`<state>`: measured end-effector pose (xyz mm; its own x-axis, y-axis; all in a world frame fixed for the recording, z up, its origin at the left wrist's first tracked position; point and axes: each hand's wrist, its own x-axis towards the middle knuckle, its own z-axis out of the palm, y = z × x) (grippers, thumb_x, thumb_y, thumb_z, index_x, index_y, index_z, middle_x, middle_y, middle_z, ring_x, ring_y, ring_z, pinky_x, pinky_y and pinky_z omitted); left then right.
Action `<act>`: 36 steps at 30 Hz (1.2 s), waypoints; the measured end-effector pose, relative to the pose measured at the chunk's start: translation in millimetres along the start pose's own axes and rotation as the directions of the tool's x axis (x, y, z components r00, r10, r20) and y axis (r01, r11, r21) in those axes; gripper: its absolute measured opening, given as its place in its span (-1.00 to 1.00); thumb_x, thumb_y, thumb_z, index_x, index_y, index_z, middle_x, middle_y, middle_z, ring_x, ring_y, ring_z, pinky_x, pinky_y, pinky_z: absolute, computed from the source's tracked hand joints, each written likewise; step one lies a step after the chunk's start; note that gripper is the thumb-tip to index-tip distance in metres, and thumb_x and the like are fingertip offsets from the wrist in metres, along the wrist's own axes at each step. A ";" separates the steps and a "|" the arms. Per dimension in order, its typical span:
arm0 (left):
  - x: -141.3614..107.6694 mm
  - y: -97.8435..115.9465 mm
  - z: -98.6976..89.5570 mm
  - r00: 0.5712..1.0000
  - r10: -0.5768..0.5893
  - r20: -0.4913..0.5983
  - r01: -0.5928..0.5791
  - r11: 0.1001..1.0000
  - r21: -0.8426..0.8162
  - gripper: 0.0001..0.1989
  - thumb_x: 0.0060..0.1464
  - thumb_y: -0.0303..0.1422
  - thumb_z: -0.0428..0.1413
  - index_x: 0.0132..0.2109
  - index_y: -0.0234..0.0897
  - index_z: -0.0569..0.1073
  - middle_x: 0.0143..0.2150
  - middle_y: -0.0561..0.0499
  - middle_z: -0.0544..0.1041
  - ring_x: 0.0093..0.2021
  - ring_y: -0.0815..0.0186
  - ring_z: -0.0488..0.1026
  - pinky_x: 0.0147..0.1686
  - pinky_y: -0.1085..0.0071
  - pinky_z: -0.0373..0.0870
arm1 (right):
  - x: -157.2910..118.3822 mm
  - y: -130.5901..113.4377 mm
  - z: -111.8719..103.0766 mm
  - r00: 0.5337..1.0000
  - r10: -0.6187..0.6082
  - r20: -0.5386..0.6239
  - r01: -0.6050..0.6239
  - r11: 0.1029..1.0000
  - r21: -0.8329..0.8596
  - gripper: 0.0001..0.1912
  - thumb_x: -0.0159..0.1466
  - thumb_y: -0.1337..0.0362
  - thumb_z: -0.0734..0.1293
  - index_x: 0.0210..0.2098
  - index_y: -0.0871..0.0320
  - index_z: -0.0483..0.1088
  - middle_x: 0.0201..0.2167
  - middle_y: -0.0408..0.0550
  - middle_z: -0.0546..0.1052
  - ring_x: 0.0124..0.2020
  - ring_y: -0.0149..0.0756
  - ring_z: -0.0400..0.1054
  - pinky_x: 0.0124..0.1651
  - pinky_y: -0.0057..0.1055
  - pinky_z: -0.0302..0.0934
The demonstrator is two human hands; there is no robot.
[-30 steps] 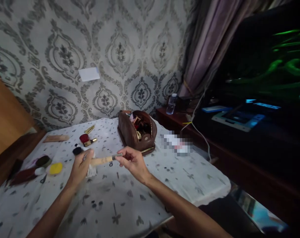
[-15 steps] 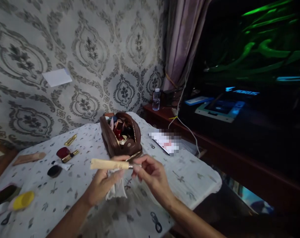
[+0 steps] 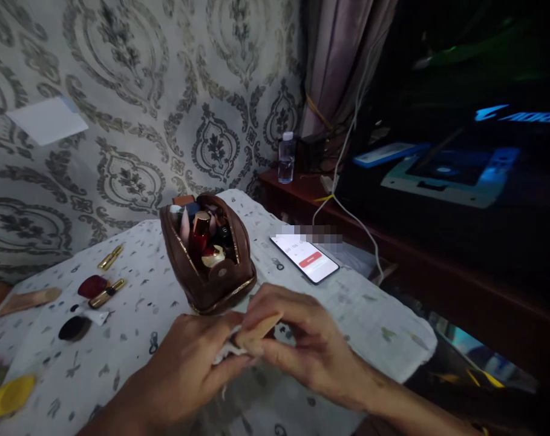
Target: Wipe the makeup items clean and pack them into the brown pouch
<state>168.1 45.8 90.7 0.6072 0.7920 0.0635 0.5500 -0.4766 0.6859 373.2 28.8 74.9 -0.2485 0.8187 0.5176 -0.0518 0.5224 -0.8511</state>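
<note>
Both hands meet in front of an open brown makeup bag (image 3: 220,293) that is packed with cosmetics. My right hand (image 3: 297,345) is closed on a beige cosmetic tube (image 3: 264,327), whose flat end points up and to the right. In my left hand (image 3: 197,357) is a crumpled white wipe (image 3: 229,346), pressed around the tube's other end. That end is mostly hidden by the wipe and fingers.
Left of the bag lie a gold lipstick tube (image 3: 108,293), a dark red compact (image 3: 92,286), a black round lid (image 3: 74,328) and a yellow item (image 3: 9,396). A lit phone (image 3: 304,260) is on the right. A water bottle (image 3: 286,158) stands behind.
The tube has turned from lying level across both hands to slanting in my right hand. My left hand has brought the wipe onto its narrow end. The view has moved closer.
</note>
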 end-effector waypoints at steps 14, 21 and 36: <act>10.4 -46.3 -59.9 0.911 0.180 -0.370 0.143 0.705 0.694 -0.61 0.28 -0.11 -0.07 0.14 -0.08 0.42 -0.13 -0.05 0.65 -0.43 0.19 0.56 -0.45 0.37 0.38 | 69.5 5.9 -35.0 0.954 -0.044 -0.298 0.088 0.986 0.138 -0.85 0.39 0.38 0.23 -0.32 0.10 0.37 -0.39 -0.25 0.52 -0.40 -0.47 0.48 -0.33 -0.49 0.44; 11.8 -48.9 -53.5 0.897 0.168 -0.408 0.144 0.762 0.632 -0.66 0.30 -0.24 -0.05 0.15 -0.14 0.39 -0.08 -0.02 0.63 -0.18 0.18 0.61 -0.23 0.38 0.47 | 116.0 34.5 -8.3 0.994 -0.088 -0.071 0.088 0.996 -0.001 -0.69 0.38 0.21 0.25 -0.48 0.16 0.35 -0.52 -0.24 0.42 -0.40 -0.48 0.42 -0.33 -0.55 0.33; 12.0 -56.9 -49.6 0.874 0.314 -0.371 0.012 0.750 0.662 -0.68 0.36 -0.30 -0.08 0.18 -0.24 0.33 -0.04 -0.06 0.60 -0.10 0.26 0.58 -0.18 0.44 0.49 | 168.8 44.3 43.6 0.973 0.171 0.152 -0.030 0.752 -0.658 -0.86 0.32 0.43 0.21 -0.21 0.23 0.41 -0.40 -0.05 0.52 -0.37 -0.31 0.36 -0.34 -0.44 0.08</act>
<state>115.5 101.4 88.3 0.4907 0.6841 0.5397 0.7988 -0.6006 0.0350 286.8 179.8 120.8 -0.3975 0.8503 0.3448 0.6050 0.5254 -0.5983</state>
